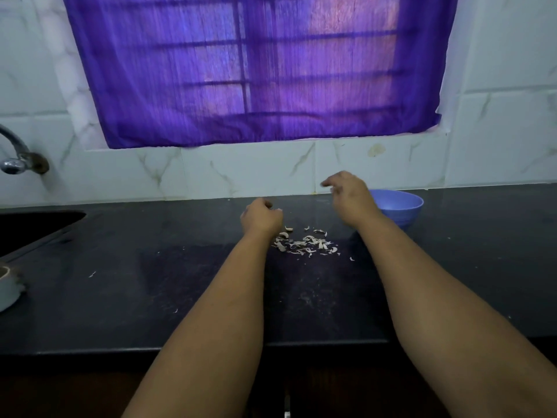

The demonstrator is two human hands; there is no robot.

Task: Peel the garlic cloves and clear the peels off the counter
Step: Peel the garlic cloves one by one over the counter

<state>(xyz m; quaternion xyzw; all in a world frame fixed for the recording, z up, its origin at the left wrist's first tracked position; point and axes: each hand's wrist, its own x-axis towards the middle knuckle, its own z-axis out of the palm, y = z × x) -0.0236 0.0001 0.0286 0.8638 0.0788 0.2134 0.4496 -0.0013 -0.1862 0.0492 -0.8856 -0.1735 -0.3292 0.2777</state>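
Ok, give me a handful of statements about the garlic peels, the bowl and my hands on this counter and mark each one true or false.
1. The garlic peels lie in a loose pile on the black counter. True.
2. The blue bowl sits left of the left hand. False: it sits behind the right hand, on the right side.
3. The left hand has its fingers curled, beside the pile. True.
4. The window is covered by a green curtain. False: the curtain is purple.
5. A tap sticks out of the wall at the far left. True.
6. The peels are heaped inside the bowl. False: they are on the counter; the bowl's inside is hidden.
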